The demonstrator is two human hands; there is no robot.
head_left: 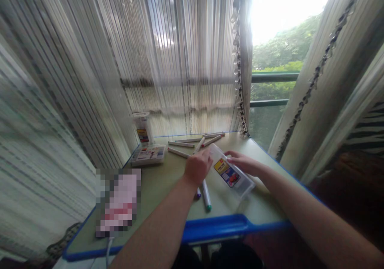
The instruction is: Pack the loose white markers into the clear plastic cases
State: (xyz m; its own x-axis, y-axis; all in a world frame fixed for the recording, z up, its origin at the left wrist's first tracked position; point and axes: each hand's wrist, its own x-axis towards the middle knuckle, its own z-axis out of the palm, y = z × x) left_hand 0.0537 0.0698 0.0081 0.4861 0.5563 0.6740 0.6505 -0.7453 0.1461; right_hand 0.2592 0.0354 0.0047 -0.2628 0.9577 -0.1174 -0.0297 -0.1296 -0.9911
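My left hand (198,165) is closed round markers on the desk; a green-capped marker (206,195) and a purple-tipped one (198,193) stick out below it. Its fingers touch the near side of a clear plastic marker case (232,174) with a yellow and red label, lying tilted on the desk. My right hand (244,163) holds that case from the right, fingers curled on its far edge. Several more white markers (192,143) lie loose farther back on the desk.
The beige desk has a blue rim (216,225). A flat marker box (149,155) and an upright clear pack (142,129) stand at the back left. A blurred-out object (118,203) lies near left. Sheer curtains (135,61) surround the desk; a window opens at right.
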